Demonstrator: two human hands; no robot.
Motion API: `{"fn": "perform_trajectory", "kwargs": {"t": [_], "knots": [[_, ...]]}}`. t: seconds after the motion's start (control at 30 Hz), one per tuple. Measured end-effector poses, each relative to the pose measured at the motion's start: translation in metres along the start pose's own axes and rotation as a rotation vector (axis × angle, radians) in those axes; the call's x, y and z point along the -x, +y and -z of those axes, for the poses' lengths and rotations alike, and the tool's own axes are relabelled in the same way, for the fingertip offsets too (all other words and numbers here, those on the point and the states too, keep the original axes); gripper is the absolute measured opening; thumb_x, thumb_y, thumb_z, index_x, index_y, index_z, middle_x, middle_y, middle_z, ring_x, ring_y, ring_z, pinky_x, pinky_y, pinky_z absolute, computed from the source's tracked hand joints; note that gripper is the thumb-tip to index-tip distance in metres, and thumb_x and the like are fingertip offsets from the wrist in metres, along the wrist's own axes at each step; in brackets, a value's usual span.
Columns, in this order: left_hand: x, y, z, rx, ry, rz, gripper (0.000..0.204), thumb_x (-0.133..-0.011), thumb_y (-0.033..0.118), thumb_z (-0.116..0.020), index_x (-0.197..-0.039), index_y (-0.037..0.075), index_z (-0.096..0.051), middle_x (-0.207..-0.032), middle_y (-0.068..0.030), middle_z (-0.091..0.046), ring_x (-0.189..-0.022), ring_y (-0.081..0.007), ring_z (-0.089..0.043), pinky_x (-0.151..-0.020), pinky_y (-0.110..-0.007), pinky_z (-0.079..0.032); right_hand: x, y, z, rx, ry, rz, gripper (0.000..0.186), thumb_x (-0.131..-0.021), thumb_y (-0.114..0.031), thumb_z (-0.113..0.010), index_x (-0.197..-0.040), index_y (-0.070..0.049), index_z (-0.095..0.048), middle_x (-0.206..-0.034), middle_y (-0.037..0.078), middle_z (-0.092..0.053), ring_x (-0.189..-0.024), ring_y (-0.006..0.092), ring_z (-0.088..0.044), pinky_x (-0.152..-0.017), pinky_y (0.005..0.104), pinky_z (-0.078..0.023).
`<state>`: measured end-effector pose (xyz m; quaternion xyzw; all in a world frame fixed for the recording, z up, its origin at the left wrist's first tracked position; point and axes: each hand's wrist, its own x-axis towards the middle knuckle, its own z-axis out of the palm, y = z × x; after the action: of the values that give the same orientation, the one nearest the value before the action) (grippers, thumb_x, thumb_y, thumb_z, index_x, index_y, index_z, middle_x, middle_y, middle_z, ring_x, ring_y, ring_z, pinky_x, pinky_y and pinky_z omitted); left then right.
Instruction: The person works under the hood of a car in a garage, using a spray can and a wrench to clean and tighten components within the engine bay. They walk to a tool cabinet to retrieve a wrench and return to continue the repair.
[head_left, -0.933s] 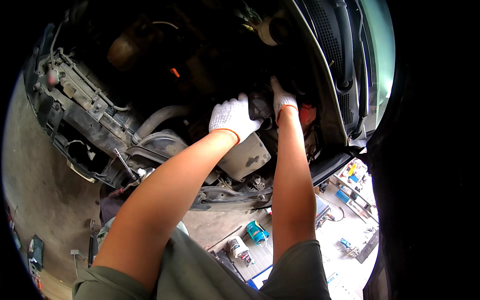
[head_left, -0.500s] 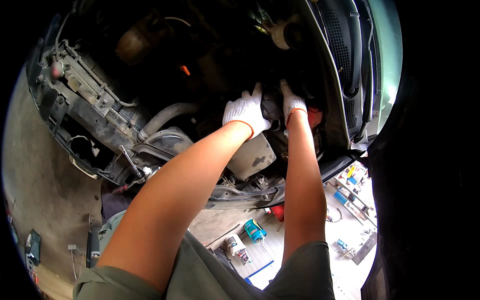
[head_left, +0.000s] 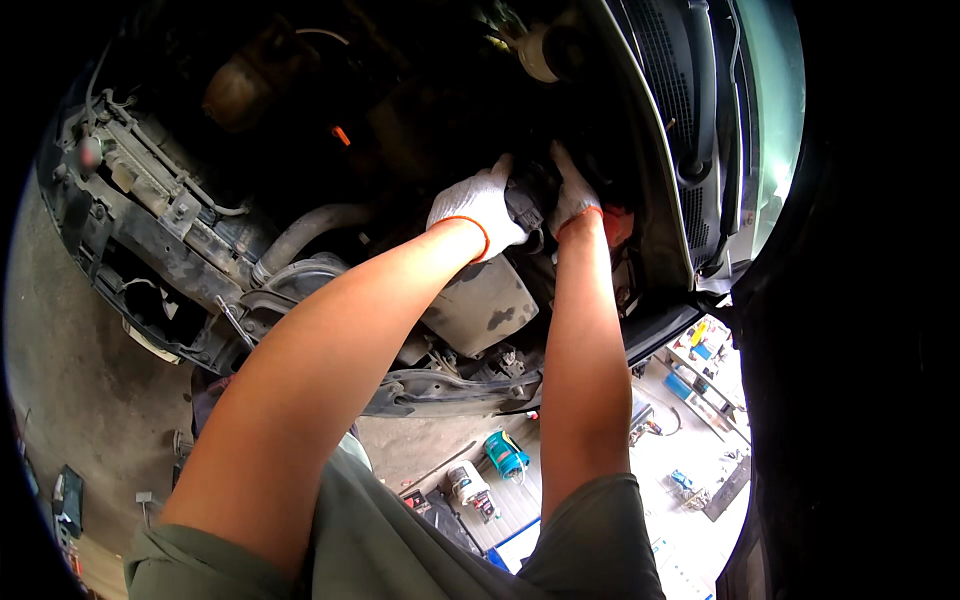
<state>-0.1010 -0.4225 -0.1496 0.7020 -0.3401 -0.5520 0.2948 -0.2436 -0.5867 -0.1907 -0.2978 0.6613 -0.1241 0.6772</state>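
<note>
In the car's dark engine bay, my left hand, in a white knit glove with orange cuff, is closed around the left side of a black plastic part. My right hand, gloved alike, is against that part's right side, one finger stretched upward and the others curled out of sight; what they hold is unclear. A red-orange component sits just right of it. Below my wrists is a stained grey box.
A radiator support with a metal tool runs along the left, a grey hose crossing inward. Windscreen cowl borders the right. Below the fender, a teal container, a white bucket and a cluttered cart stand on the floor.
My hands have moved a little up and deeper into the bay, the left fingers now further round the black part, which shows more between them. The view has shifted slightly.
</note>
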Motion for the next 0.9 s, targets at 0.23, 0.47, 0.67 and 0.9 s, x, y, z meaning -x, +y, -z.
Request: {"fn": "perform_trajectory", "kwargs": {"t": [0.23, 0.47, 0.67, 0.9], "knots": [[0.002, 0.01, 0.012, -0.022, -0.074, 0.122, 0.109, -0.076, 0.041, -0.088, -0.167, 0.018, -0.034, -0.143, -0.0199, -0.068, -0.128, -0.0375, -0.068, -0.106, -0.048, -0.058, 0.023, -0.013, -0.03, 0.377, 0.304, 0.013, 0.072, -0.095, -0.047, -0.082, -0.15, -0.004, -0.063, -0.149, 0.012, -0.068, -0.134, 0.0258, -0.063, -0.116, 0.0383, -0.049], [-0.002, 0.007, 0.004, -0.101, -0.035, 0.07, 0.116, -0.075, 0.044, -0.091, -0.169, 0.021, -0.029, -0.151, -0.0201, -0.059, -0.128, -0.0361, -0.07, -0.104, -0.049, -0.059, 0.003, 0.009, -0.018, 0.619, 0.599, 0.3, 0.099, -0.088, -0.047, -0.089, -0.162, 0.001, -0.045, -0.153, 0.016, -0.062, -0.133, 0.0284, -0.062, -0.114, 0.0388, -0.051], [0.002, 0.0, 0.0, 0.009, 0.031, -0.056, 0.114, -0.074, 0.04, -0.09, -0.17, 0.023, -0.032, -0.163, -0.011, -0.052, -0.132, -0.0373, -0.066, -0.108, -0.047, -0.057, -0.016, 0.026, 0.006, 0.339, 0.46, 0.323, 0.098, -0.091, -0.044, -0.088, -0.164, 0.001, -0.039, -0.151, 0.017, -0.062, -0.132, 0.028, -0.063, -0.112, 0.0419, -0.053], [-0.004, -0.005, 0.001, 0.031, 0.026, -0.054, 0.109, -0.076, 0.039, -0.088, -0.169, 0.025, -0.034, -0.163, -0.01, -0.052, -0.134, -0.037, -0.064, -0.111, -0.047, -0.055, 0.039, -0.009, 0.021, -0.122, -0.154, -0.051, 0.055, -0.102, -0.028, -0.071, -0.15, -0.004, -0.06, -0.148, 0.012, -0.067, -0.136, 0.0329, -0.061, -0.125, 0.0441, -0.042]]}}
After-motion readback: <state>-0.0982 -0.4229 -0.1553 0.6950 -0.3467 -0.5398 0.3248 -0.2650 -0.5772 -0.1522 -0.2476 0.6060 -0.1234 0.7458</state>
